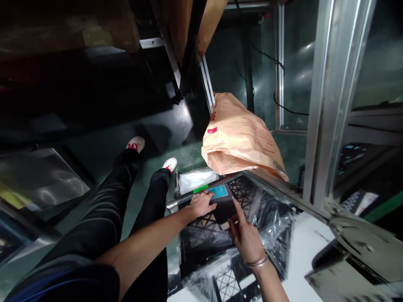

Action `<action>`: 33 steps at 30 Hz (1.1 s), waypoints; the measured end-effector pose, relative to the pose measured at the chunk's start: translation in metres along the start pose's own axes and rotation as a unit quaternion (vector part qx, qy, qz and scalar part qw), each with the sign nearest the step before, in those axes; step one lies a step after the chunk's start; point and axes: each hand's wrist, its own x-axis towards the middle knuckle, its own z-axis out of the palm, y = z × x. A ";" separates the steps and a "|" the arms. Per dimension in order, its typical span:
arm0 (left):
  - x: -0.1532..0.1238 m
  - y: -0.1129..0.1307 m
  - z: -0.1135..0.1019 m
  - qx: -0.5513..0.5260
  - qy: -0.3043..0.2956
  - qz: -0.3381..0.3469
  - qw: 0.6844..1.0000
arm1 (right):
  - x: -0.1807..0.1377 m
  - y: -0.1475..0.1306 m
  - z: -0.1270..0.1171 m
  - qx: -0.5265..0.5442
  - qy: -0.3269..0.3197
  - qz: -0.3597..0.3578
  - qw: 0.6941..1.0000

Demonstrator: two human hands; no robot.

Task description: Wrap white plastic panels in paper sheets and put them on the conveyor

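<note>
A dark box (224, 209) with a blue label (219, 191) is between my two hands, above black lattice-patterned plastic trays. My left hand (200, 204) grips its left side, with the fingers bent over the edge near the label. On the other side my right hand (247, 237) holds the right edge, index finger stretched along it and thumb lower down. Clear plastic wrap (275, 226) lies crumpled over the black trays (201, 247) below. The box's underside and some fingertips are hidden.
A large tan paper sack (241, 134) with red print stands just beyond the box. Metal frame posts (327, 100) rise at the right, beside a grey machine part (362, 251). A metal rail (172, 204) runs along the trays' left side. My shoes (170, 164) are on the green floor.
</note>
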 end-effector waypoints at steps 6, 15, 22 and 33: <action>0.010 0.000 0.001 0.055 0.027 0.051 0.997 | 0.014 0.004 -0.001 0.017 0.011 0.015 1.000; 0.023 -0.003 0.008 0.068 0.095 0.064 0.991 | 0.062 -0.011 -0.010 -0.251 -0.159 -0.015 0.955; 0.038 -0.008 0.014 0.029 0.112 0.040 0.993 | 0.080 -0.006 0.000 -0.293 -0.201 -0.022 0.935; 0.023 -0.013 0.017 -0.038 0.184 0.006 0.982 | 0.097 0.010 0.019 -0.309 -0.261 0.027 0.914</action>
